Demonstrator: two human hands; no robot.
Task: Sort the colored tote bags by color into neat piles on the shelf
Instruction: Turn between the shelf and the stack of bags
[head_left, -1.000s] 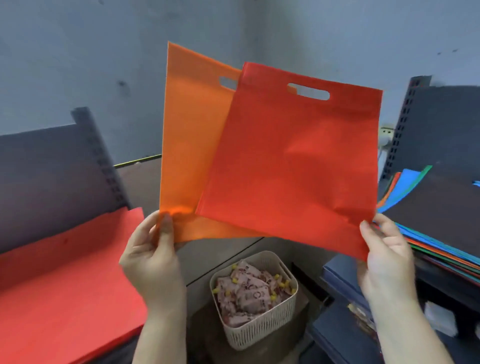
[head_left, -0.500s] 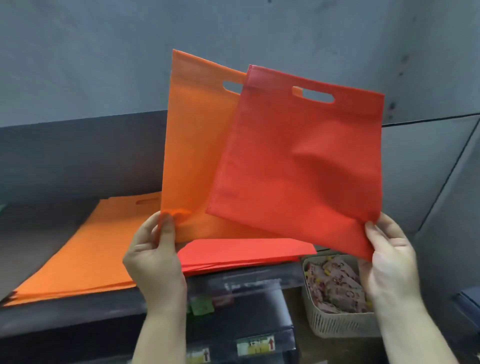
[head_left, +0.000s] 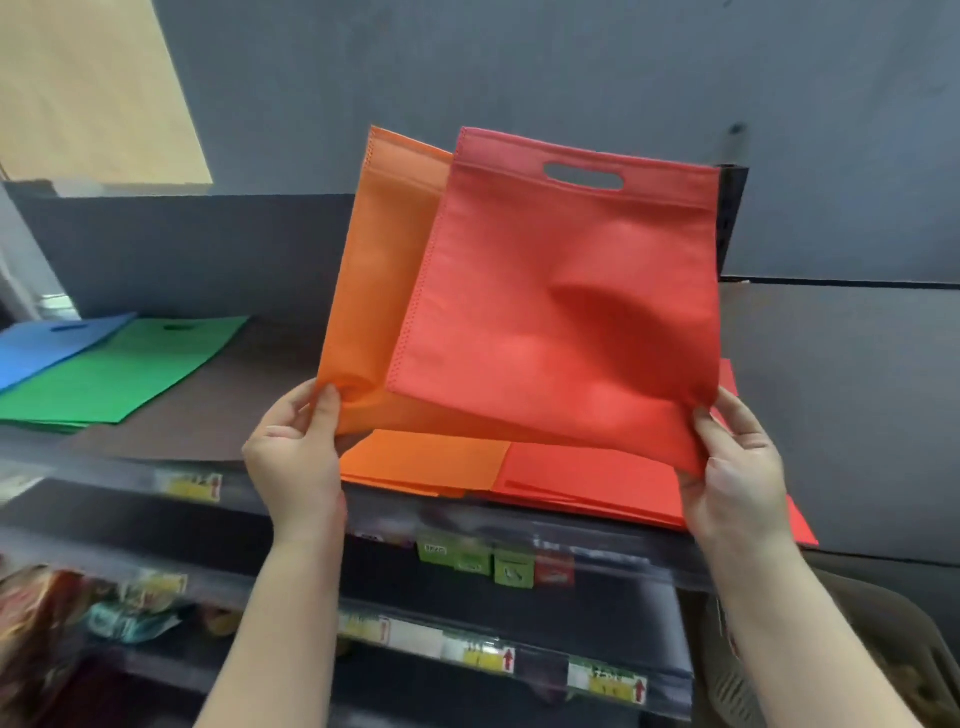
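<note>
My left hand (head_left: 298, 447) pinches the lower left corner of an orange tote bag (head_left: 379, 291), held upright above the shelf. My right hand (head_left: 737, 467) pinches the lower right corner of a red tote bag (head_left: 561, 312), which overlaps the orange one in front. Under them on the dark shelf (head_left: 208, 415) lie an orange pile (head_left: 421, 460) and a red pile (head_left: 592, 480), side by side. Further left on the same shelf sit a green pile (head_left: 119, 374) and a blue pile (head_left: 47, 345).
A bare stretch of shelf lies between the green and orange piles. The shelf's front rail carries price tags (head_left: 189, 486). Lower shelves hold packaged goods (head_left: 130, 608) and more labels (head_left: 478, 657). A grey wall (head_left: 519, 78) rises behind.
The view has swung left along the shelf, bringing the green and blue piles into sight. Both held bags now hang over the orange and red piles. My grips are unchanged.
</note>
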